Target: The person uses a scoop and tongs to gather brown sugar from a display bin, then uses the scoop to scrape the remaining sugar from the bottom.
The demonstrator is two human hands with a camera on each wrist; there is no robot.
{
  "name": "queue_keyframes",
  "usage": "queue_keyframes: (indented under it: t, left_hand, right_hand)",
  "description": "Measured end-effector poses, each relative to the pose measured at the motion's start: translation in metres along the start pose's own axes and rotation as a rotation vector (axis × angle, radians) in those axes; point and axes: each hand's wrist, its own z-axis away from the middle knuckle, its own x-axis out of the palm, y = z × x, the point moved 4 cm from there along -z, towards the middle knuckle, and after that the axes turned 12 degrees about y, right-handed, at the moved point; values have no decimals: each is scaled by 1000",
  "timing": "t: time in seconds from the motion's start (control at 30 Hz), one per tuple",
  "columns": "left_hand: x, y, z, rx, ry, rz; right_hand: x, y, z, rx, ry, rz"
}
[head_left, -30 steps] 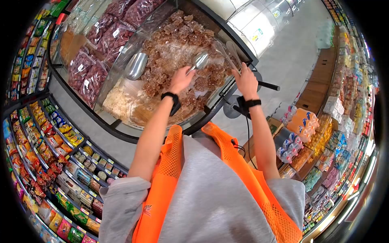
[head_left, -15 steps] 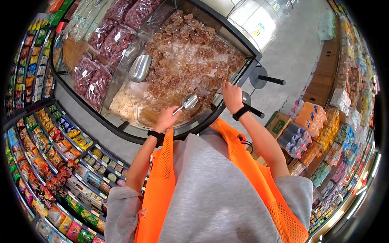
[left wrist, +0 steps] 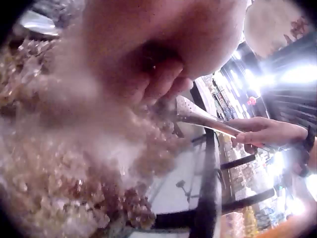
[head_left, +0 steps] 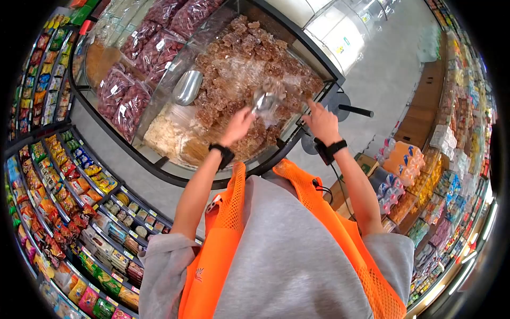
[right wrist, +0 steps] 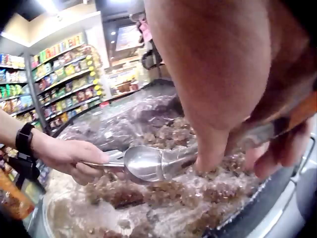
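Note:
My left hand grips the handle of a metal scoop, its bowl blurred over the brown rock sugar lumps in the head view. My right hand is at the bin's right edge, fingers curled round metal tongs. Their perforated end shows in the left wrist view, pointing toward my left hand. In the right wrist view, the tongs' front end overlaps the scoop's bowl. A second metal scoop lies at the left side of the sugar.
A clear divider separates the sugar from bags of dark red goods. Pale crumbs cover the bin's near left corner. A black rim runs round the bin. Snack shelves stand left, bottled drink packs right.
Toward me half a second ago, the scoop has since moved forward and right over the sugar with my left hand. My right hand has shifted right, still holding the tongs.

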Motion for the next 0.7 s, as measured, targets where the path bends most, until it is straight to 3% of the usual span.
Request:
queue_keyframes:
  t: [0.2, 0.27, 0.37, 0.43, 0.5, 0.57, 0.67, 0.7]
  left_hand:
    - [12, 29, -90, -86, -99, -153]
    - [12, 23, -92, -207, -163, -122]
    - [-4, 4, -72, -244, -147, -81]
    - [-19, -12, -45, -227, -109, -38]
    - [-34, -38, -12, -177, -98, 67]
    - [-54, -32, 31, -268, -77, 104]
    - [-73, -73, 81, -282, 23, 61]
    - [-79, -82, 95, -311, 51, 42]
  right_hand:
    - [37, 34, -40, 211, 65, -148]
    - [42, 40, -44, 281, 69, -146]
    - [42, 40, -33, 335, 158, -110]
    - [13, 24, -14, 355, 197, -94]
    - [-1, 8, 8, 209, 153, -69]
    - [-10, -10, 34, 51, 21, -24]
    - [14, -33, 60, -129, -202, 216]
    - [30, -39, 63, -152, -166, 272]
